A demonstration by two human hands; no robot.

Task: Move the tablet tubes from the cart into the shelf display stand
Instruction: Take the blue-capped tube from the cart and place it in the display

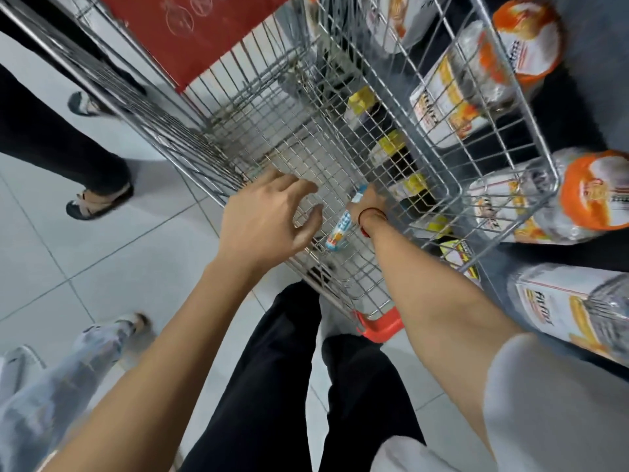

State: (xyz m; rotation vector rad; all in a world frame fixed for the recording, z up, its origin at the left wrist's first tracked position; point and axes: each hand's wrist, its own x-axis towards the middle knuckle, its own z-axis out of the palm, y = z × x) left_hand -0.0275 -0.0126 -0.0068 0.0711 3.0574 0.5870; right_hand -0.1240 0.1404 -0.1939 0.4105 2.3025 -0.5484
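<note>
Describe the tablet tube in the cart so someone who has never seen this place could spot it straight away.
Start at the wire shopping cart in the middle of the view and look into its near end, where both arms reach in. The tablet tube lies there on the mesh floor, its far end under the right hand. It is the only loose item seen in the basket: a slim white cylinder with blue and orange print.

The light around me is even and fairly bright, coming from overhead; the pale floor tiles [112,240] shine softly without hard glare. Shadows are faint, pooling under the wire cart [299,131]. The wide lens bends straight lines, so the cart's rails curve and splay toward the edges. Motion blur smears the bottles [503,59] at right and the jeans [51,386] at lower left. My forearms look sharper than the rest.
</note>
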